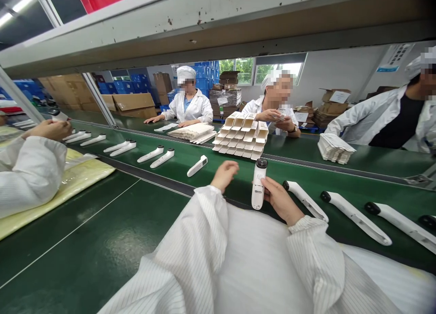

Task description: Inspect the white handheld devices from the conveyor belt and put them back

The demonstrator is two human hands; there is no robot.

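Observation:
My right hand [279, 200] is wrapped round a white handheld device [259, 184] with a black round end, holding it upright over the green conveyor belt [190, 161]. My left hand [224, 174] hovers just left of it with fingers loosely curled; nothing shows in it. Another white device [197, 166] lies on the belt to the left of my left hand. More of the same devices [356, 217] lie in a row on the belt to my right. A white foam sheet [262, 259] lies under my forearms.
Several white devices [156, 153] lie further left along the belt. A stack of folded white cartons [243, 136] stands across the belt. Three people in white coats sit opposite; a co-worker's sleeve [30, 171] and hand are at left, over a yellow sheet [78, 177].

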